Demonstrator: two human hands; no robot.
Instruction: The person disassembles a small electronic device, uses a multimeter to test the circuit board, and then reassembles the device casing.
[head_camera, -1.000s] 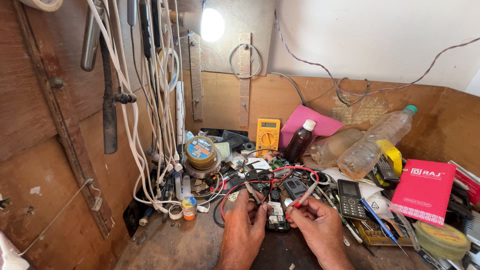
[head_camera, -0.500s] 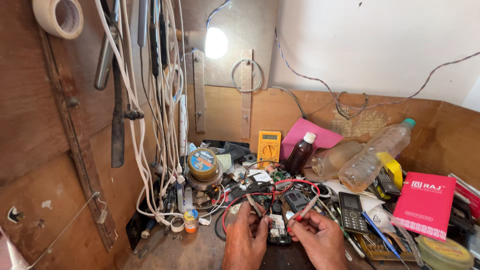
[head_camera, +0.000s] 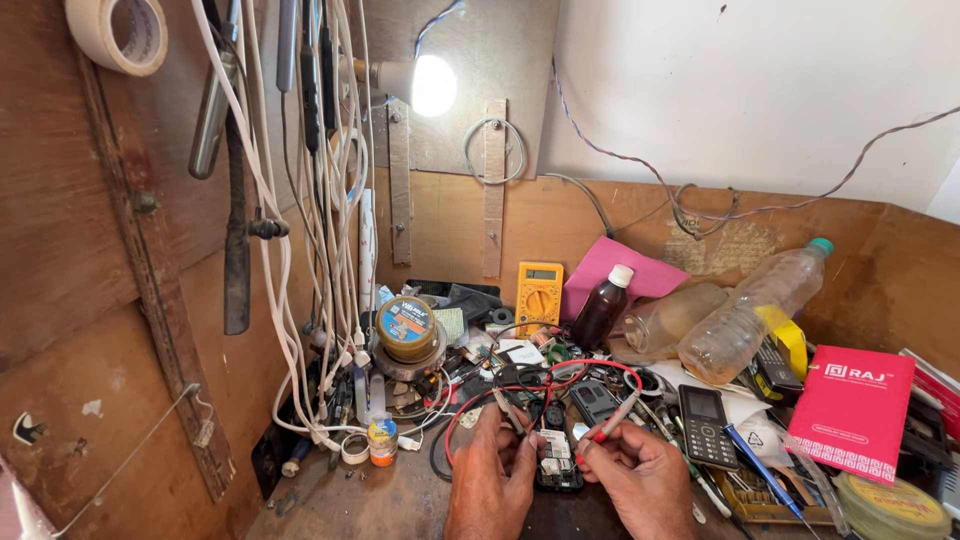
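At the lower middle of the frame, the left hand (head_camera: 492, 478) pinches a thin black probe (head_camera: 508, 411) between curled fingers, and the right hand (head_camera: 640, 478) is closed on a slim red probe (head_camera: 612, 419), its plastic shaft slanting up to the right. Both tips point down toward a small opened phone (head_camera: 556, 458), a dark rectangle with bare metal and board showing, which lies flat on the worn wooden surface (head_camera: 380, 500) between the two hands, touching or nearly touching their fingers. Red and black leads (head_camera: 560, 372) loop in soft curves above the phone. Behind them, mid-frame, a boxy yellow multimeter (head_camera: 539, 295) leans against the plywood back wall. Just to its right stands a brown bottle (head_camera: 603, 306) with a white cap, then a clear, cloudy plastic bottle (head_camera: 752, 310) lying tilted with a green cap. A black keypad phone (head_camera: 705, 424) lies flat right of the hands, and a glossy red box (head_camera: 852, 409) sits at the right edge. Left of centre a round tin (head_camera: 406, 323) tops a stack of coils. White cables (head_camera: 300, 250) hang in a thick bunch down the left wall, a tape roll (head_camera: 117, 33) hangs at upper left, and a lit bulb (head_camera: 432, 85) glows at upper middle.
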